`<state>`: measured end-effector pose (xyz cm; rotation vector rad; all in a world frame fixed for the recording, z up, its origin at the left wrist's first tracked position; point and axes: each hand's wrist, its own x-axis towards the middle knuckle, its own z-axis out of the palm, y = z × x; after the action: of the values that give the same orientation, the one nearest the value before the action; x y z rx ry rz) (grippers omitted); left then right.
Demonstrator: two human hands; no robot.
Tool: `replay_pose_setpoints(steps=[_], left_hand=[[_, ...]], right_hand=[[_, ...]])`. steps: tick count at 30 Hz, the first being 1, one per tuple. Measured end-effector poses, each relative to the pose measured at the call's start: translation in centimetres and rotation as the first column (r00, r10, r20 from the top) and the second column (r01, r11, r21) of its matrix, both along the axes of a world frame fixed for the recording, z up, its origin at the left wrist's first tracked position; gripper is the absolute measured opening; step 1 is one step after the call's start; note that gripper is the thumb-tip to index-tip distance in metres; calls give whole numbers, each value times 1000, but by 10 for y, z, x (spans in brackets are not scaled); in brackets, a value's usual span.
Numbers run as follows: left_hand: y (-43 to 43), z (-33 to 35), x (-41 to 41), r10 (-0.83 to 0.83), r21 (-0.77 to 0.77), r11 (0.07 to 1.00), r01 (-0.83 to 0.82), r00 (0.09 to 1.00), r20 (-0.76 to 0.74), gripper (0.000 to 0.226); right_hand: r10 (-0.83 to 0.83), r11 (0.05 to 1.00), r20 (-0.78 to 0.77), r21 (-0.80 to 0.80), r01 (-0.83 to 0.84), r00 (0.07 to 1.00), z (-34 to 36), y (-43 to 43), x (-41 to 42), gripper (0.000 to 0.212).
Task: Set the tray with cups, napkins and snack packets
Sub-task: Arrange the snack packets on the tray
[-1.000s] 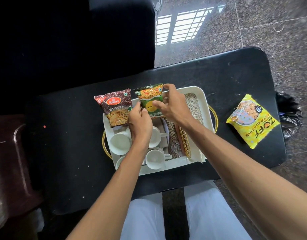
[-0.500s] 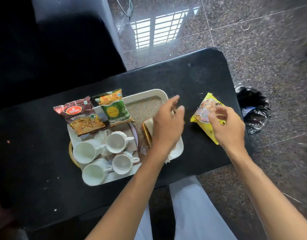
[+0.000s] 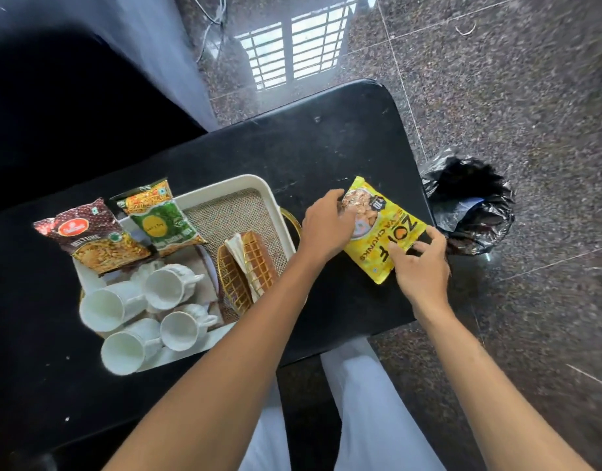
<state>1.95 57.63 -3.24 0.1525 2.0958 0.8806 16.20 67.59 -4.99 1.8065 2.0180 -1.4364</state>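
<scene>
Slippage worries us most: the glossy yellow snack packet (image 3: 387,229) lies on the black bench (image 3: 326,137) right of the white rectangular tray (image 3: 221,186), near the bench end by a black bin bag (image 3: 472,205). The left hand (image 3: 326,226) curls over its top edge and the right hand (image 3: 421,266) pinches its lower side, so a loose hold could drop it. We read "ZOFF", "YA CHUNKS" and "10"; the maroon packet (image 3: 95,239) says "MIXTURE".
</scene>
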Motion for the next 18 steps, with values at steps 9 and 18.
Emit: replay_pose_setpoints(steps=[9, 18], left_hand=[[-18, 7, -1, 257, 116, 955, -273, 957, 138, 52], [-84, 69, -46, 138, 207, 977, -50, 890, -435, 86]], right_hand=[[175, 978, -289, 160, -133, 941, 34, 14, -41, 21], [731, 676, -378, 517, -525, 569, 101, -2, -113, 19]])
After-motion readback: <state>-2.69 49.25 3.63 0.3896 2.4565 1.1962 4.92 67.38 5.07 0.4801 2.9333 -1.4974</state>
